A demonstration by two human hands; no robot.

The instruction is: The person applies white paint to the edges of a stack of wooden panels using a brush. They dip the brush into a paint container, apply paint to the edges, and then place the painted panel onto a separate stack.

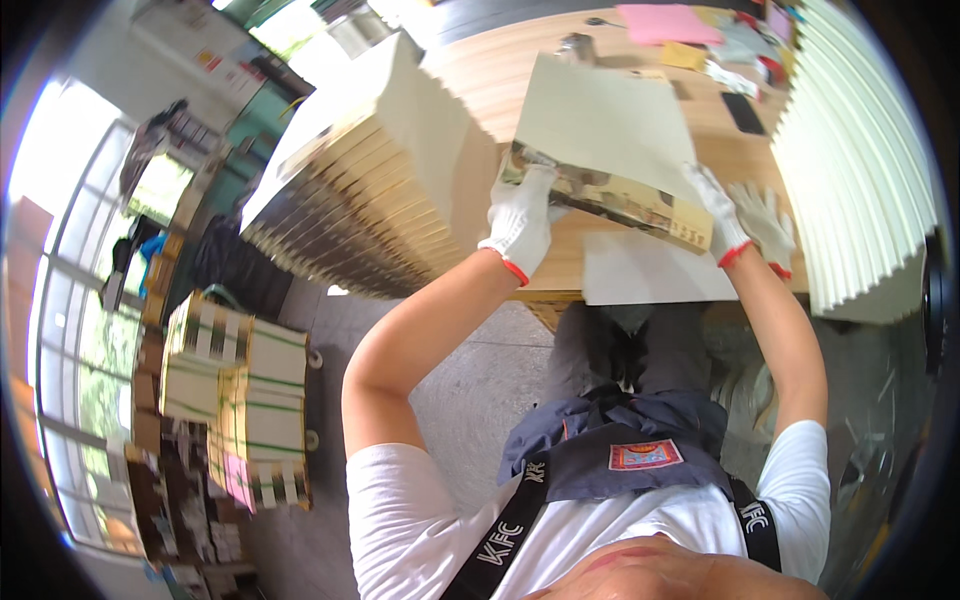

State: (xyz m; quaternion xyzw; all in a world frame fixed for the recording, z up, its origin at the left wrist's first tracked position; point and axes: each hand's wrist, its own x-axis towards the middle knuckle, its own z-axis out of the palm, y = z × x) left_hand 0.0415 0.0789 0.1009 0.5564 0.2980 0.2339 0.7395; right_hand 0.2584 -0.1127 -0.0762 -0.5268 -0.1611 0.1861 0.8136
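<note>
Currently a cream sheet with a printed underside (600, 130) is held tilted above the near edge of the wooden table (470, 75). Left hand (520, 215), white glove, fingers curled and pinching its left corner. Right hand (722, 205), gloved, fingers pressed together on its right edge. Spare glove (766, 222) lies just beside the right hand. White sheet (640, 270) underneath at the near edge. Fanned cream stacks: one left (370, 180), one right (850, 170).
</note>
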